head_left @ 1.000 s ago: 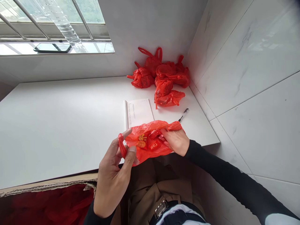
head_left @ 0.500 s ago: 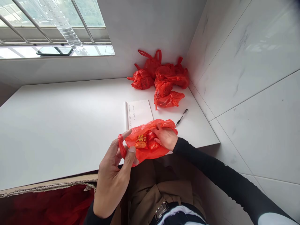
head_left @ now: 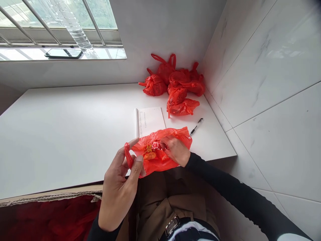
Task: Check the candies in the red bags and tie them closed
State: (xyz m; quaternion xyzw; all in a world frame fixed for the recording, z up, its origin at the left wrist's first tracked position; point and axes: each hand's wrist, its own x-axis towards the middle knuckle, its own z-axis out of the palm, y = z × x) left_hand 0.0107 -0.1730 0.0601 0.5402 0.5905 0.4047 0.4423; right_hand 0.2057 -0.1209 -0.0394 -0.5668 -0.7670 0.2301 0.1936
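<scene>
A thin red plastic bag [head_left: 160, 164] hangs open at the table's front edge, its mouth facing up. My left hand [head_left: 122, 180] holds it on the left, with a bag handle looped over the fingers and the thumb against the rim. My right hand [head_left: 177, 150] reaches into the bag from the right, its fingers closed on a red-and-white packet [head_left: 155, 145]. Beside that packet lies a red and orange snack packet [head_left: 149, 153] with gold characters. Part of another red packet shows under my right fingers.
On the white table [head_left: 75, 134] lie a notebook [head_left: 151, 120] with writing and a pen [head_left: 196, 126]. Several knotted red bags [head_left: 178, 83] are piled in the back corner. A cardboard box [head_left: 50, 197] with red contents stands at lower left. A phone [head_left: 63, 53] and a bottle [head_left: 81, 36] are on the windowsill.
My right hand has curled its fingers, and a red-and-white packet now shows lifted at its fingertips. My left hand keeps its hold on the bag. The view has shifted slightly.
</scene>
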